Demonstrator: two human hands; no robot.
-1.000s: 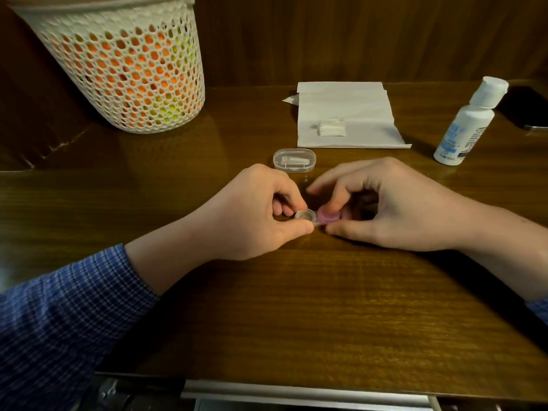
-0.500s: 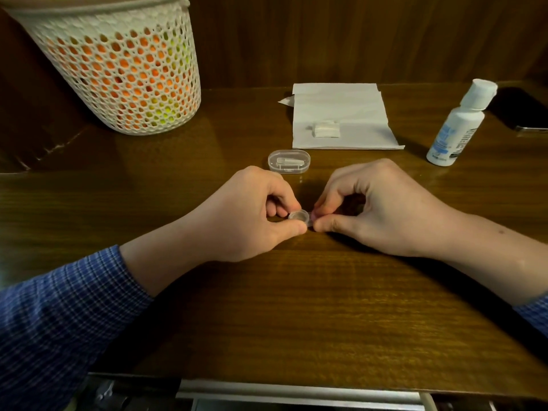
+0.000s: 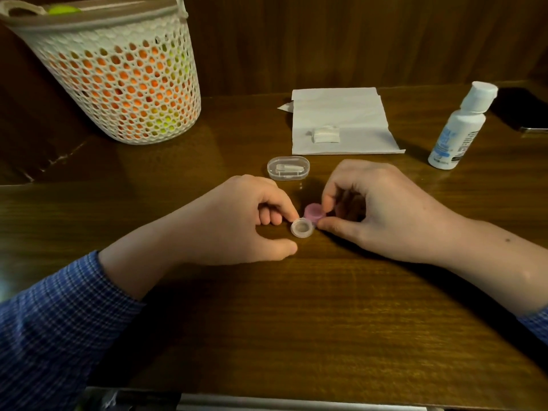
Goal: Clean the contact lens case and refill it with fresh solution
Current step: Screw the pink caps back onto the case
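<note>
As the head view shows, the contact lens case [image 3: 307, 222] lies on the table [image 3: 296, 321] between both hands. Left hand [image 3: 237, 223]: forefinger tip touches the clear well's rim, thumb apart, nothing pinched. Right hand [image 3: 376, 212]: thumb and forefinger pinch the pink cap [image 3: 313, 213]. Judgement: case light, rigid, small, likely slippery when wet; grip by cap edges, steady the well. Solution bottle [image 3: 458, 129] stands far right, capped.

The small contact lens case [image 3: 302, 227] lies on my worktop, its clear round well uncapped; its pink screw cap [image 3: 313, 213] sits tilted alongside. The white solution bottle [image 3: 459, 129] stands capped, well apart.
</note>
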